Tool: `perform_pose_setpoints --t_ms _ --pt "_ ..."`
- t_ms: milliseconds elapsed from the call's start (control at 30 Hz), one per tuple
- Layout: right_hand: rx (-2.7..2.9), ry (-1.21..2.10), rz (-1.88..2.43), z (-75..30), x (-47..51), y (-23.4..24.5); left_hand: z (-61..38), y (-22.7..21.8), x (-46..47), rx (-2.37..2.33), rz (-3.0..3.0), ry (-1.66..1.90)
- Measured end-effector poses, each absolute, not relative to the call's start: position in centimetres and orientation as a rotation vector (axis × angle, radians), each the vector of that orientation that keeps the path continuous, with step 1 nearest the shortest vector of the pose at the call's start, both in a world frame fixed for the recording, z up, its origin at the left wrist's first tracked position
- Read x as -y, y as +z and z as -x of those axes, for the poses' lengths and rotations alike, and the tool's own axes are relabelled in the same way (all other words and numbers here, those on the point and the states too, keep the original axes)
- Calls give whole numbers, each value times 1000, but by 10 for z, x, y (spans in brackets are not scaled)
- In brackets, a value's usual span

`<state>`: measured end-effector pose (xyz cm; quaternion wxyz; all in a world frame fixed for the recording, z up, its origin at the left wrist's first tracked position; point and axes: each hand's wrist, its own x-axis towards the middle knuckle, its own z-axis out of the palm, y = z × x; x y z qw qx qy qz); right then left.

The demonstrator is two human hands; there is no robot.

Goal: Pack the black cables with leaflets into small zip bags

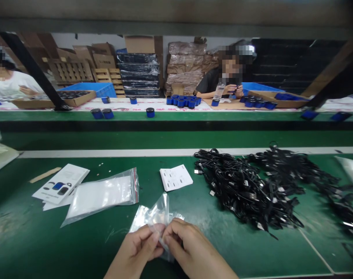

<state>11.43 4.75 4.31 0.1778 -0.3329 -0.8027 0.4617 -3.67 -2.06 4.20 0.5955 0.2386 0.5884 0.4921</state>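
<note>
Both hands meet at the bottom centre over a green table (25,232). My left hand (138,246) and my right hand (185,242) pinch the edge of a small clear plastic bag (154,213), fingers closed on it. The bag stands up crumpled between the fingertips. A white folded leaflet (175,177) lies just beyond it. A pile of black cables (246,190) is spread to the right.
A stack of clear zip bags with red strips (102,193) and printed leaflets (61,183) lie at left, with a wooden stick (45,175). Blue round speakers (184,101) stand on the far bench, where two other people sit. Cardboard boxes and pallets fill the back.
</note>
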Motion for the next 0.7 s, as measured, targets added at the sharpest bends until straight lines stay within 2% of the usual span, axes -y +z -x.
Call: perform_pose_setpoints --t_ms 433,533,700 --pt "2198 1276 926 -113 -55 42 45 28 19 -1585 -824 1147" --pt "2208 1126 933 -113 -54 40 48 29 18 -1595 -854 1152" --pt "2274 678 790 -108 -30 28 48 29 18 -1506 -868 1120"
